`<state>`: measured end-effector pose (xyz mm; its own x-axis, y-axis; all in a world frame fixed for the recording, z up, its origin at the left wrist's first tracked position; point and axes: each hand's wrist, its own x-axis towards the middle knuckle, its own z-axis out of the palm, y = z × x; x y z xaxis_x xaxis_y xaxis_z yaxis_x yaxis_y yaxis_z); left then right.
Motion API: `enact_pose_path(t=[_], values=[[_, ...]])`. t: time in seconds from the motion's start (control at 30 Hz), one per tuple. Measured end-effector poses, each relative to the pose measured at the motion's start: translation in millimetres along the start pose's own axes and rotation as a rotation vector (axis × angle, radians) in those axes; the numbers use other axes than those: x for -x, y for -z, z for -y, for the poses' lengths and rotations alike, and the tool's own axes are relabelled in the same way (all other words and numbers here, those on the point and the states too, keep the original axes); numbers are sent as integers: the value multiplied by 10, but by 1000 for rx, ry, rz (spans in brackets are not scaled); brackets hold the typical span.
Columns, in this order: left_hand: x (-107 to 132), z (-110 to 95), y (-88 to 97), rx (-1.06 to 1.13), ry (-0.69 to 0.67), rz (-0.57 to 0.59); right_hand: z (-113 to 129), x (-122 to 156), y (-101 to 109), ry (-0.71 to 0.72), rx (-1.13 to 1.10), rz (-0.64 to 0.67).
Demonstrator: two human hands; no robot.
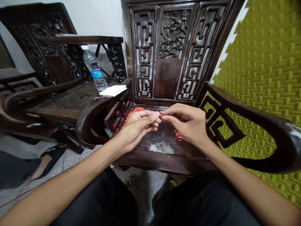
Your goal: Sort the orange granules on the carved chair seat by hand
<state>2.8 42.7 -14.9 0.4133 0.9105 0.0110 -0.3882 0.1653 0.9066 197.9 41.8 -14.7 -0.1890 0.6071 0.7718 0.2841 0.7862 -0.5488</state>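
Two bare hands work above the seat of a dark carved wooden armchair, close together at its back edge.

Item, left hand: fingers extended and pressed together, palm down, resting over a spread of red granules; the fingertips lie just beside the small red piece; whether this hand holds anything, cannot tell.

Item, right hand: thumb and forefinger pinched on a small red piece, the other fingers curled in behind them.

Item, red granules: the main spread lies at the back left of the seat, partly under the left hand; a smaller patch of red granules sits just beside the right hand.

Item, pale granules: one low heap at the front of the seat, between the forearms.

Item, chair back: upright, with lattice fretwork and a floral carved panel.

Item, second carved chair: to the left, bearing a plastic water bottle, upright, and a folded white paper napkin near it.

Item, olive-green studded foam mat: along the wall at right.

Item, one foot in a black sandal: on the speckled terrazzo floor, at lower left
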Motion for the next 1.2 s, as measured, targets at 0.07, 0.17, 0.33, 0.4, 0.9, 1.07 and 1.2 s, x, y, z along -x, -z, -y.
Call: enact_pose_path(t=[0.07,0.17,0.33,0.4,0.9,1.07,1.2], values=[[-6,1,2,-5,-3,5,2,-4,-3,18,0,8],[-14,5,8,-23,-9,5,0,-4,-9,28,8,13],[-53,46,53,-67,7,26,-22,9,-25,-24,5,62],[-106,67,104,-105,-3,53,-65,9,-33,-105,-36,89],[-728,760,1191,-1738,351,32,-1418,310,368,-877,708,695],[-706,834,1145,-1880,347,82,-1410,334,345,-916,741,775],[-723,828,1139,-1909,367,130,-1299,371,83,-810,499,939]])
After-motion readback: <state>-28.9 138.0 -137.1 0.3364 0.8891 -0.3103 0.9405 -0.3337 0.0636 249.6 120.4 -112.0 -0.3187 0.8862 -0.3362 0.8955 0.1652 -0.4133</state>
